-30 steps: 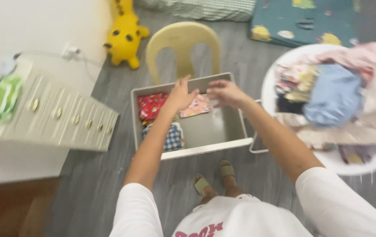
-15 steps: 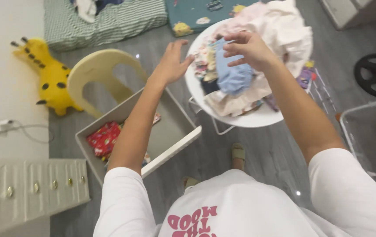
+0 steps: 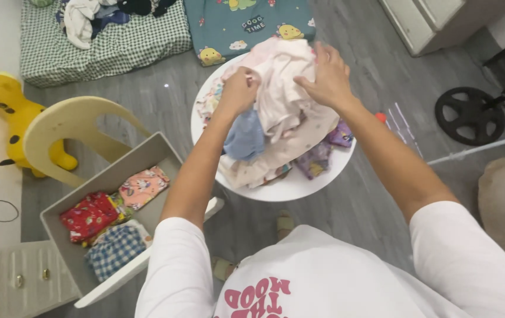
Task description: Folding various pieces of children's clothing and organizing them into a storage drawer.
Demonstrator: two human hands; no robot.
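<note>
Off to my left a grey drawer [image 3: 164, 148] sits on the floor, with a red bundle [image 3: 90, 215], a pink one [image 3: 142, 186] and a blue checked one [image 3: 114, 252] folded inside. A cream chair [image 3: 67, 121] stands behind it, a yellow giraffe toy [image 3: 2, 103] beyond. Near the top edge lie a green checked mat [image 3: 46, 50] and a teal mat [image 3: 246, 26]. At right I see a black fan base [image 3: 469, 115].
</note>
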